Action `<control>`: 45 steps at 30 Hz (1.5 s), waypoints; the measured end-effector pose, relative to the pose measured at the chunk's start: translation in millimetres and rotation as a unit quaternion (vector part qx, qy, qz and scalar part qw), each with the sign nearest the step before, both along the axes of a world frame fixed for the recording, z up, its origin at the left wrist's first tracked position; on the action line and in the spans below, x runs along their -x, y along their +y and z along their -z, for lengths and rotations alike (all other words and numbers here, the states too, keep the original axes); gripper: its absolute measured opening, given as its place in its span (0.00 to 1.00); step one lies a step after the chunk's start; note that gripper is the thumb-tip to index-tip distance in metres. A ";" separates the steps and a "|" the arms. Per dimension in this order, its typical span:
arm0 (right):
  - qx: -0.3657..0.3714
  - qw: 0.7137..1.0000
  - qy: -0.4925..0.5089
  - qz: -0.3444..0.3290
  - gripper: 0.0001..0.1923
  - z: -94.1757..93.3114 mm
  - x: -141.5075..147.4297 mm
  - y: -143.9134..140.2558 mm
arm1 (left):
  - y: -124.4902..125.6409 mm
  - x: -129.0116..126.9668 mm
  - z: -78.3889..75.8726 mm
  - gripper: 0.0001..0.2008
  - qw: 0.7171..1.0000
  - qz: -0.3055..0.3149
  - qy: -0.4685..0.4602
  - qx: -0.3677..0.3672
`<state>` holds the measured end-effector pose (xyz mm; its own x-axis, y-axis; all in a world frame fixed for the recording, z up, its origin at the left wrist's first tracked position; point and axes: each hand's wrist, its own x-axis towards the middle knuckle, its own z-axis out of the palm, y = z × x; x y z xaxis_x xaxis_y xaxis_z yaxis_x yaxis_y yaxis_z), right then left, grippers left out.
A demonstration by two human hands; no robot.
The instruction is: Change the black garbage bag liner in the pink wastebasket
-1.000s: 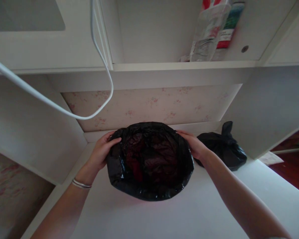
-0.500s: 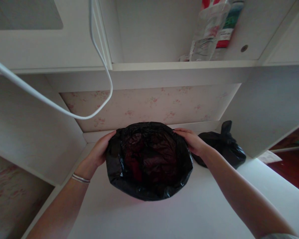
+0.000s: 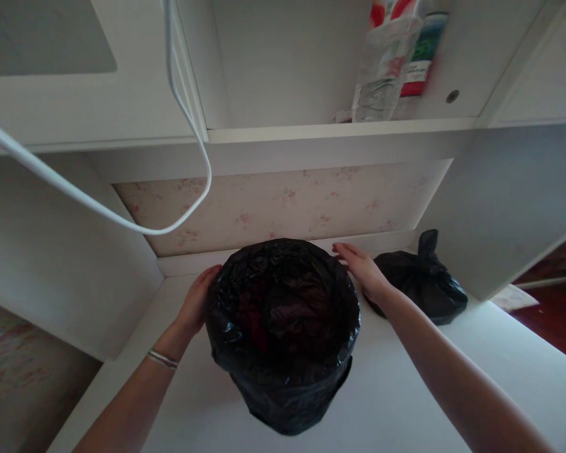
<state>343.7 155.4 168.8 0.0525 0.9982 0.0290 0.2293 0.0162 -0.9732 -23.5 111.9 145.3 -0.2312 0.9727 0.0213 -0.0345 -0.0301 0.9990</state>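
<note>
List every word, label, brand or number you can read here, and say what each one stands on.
No text can be read.
Clear plastic bottle on the shelf: red and white label, print too blurred to read.
Bottle behind it: green, white and red label, print too blurred to read.
Black bag over the bin, between the left hand and right hand: no print.
Tied black bag: no print.

The white desk top (image 3: 405, 402) lies bare in front of and to the right of the bin in its black liner (image 3: 283, 333) — open room there. Behind, the tied black bag (image 3: 422, 283) sits just beside the right hand (image 3: 363, 270), a white cable (image 3: 122, 217) loops overhead on the left, and the shelf board (image 3: 334, 135) closes the space above.
</note>
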 end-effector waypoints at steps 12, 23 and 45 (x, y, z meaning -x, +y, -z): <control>0.034 0.991 -0.105 -0.078 0.23 -32.4 14.6 -23.5 | -4.7 -4.6 -51.7 0.17 0.978 0.098 0.181 -0.037; -0.231 0.920 -0.312 -0.056 0.29 -16.3 8.0 -108.2 | -25.9 -16.9 -51.3 0.19 0.990 0.006 0.135 -0.038; 0.227 0.882 0.383 -0.156 0.21 107.7 0.8 -128.5 | -119.0 -21.0 85.3 0.08 0.916 0.103 -0.352 0.162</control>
<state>343.0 26.9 61.1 -0.3963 0.8672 -0.3016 -0.4452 -0.4688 -0.7629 -2.5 -7.1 60.0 0.1128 0.9258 -0.3609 -0.6444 0.3446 0.6827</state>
